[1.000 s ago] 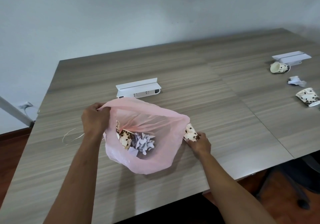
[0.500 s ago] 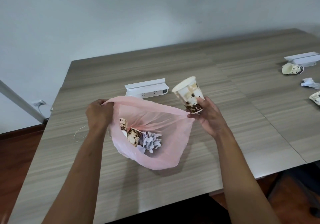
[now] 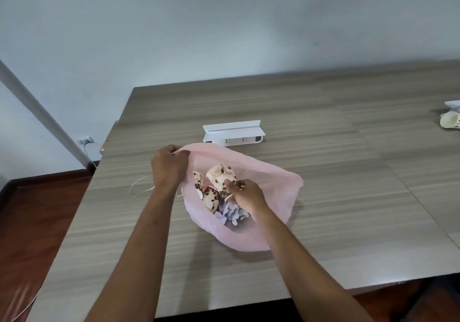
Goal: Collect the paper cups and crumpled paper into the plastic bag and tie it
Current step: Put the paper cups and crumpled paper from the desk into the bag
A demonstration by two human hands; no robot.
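Head view: our left grip [image 3: 170, 164] pinches the plastic bag [image 3: 281, 192] rim up, keeping its mouth wide. Just beside it, our right grip [image 3: 245, 194] grasps a paper cup [image 3: 220, 175] inside, lowering it among the rest.

Both forearms bare, reaching forward from bottom of view, converging a bit. Left hand [image 3: 169, 166] up higher, knuckles toward camera, fingers curled, pinching bag [image 3: 281, 184] rim at its left edge. Right hand [image 3: 245, 194] lower, dipped inside bag mouth, back of hand up, fingers bent round bottom of cup [image 3: 221, 176]. Wrists pretty straight, hands close but not touching.
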